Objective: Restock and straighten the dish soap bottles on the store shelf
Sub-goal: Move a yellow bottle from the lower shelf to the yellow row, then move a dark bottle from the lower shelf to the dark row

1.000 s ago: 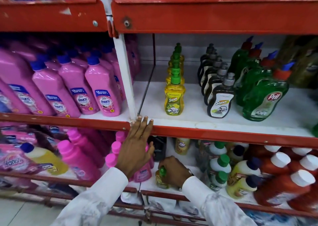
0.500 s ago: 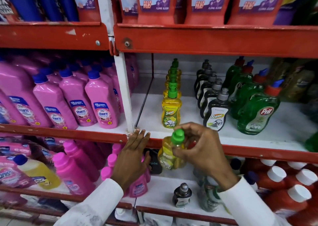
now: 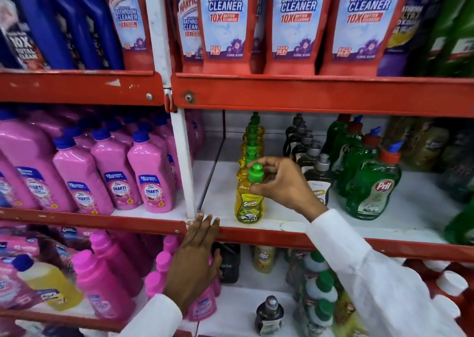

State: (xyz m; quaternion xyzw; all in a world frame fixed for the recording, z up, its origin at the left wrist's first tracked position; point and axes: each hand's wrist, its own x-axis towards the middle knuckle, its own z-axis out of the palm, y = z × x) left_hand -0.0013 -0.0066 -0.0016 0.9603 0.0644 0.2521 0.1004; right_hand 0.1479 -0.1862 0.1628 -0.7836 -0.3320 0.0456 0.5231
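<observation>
A yellow dish soap bottle (image 3: 249,204) with a green cap stands upright at the front of the white middle shelf (image 3: 282,217). My right hand (image 3: 280,183) is closed around its neck and cap. Behind it runs a row of the same yellow bottles (image 3: 252,139). My left hand (image 3: 197,257) lies flat with its fingers on the red shelf edge (image 3: 256,235), just left of the bottle. To the right stand a row of dark grey-capped bottles (image 3: 316,167) and green Pril bottles (image 3: 370,188).
Pink Shakti bottles (image 3: 151,180) fill the left bay past the white upright post (image 3: 183,167). Red bathroom cleaner pouches (image 3: 295,24) hang on the top shelf. The lower shelf holds pink bottles, a small dark bottle (image 3: 269,315), green-capped bottles (image 3: 318,293) and red bottles.
My right hand has lifted the yellow bottle from the lower shelf and set it at the front of the yellow row on the middle shelf. The view has tilted upward. My left hand stayed put.
</observation>
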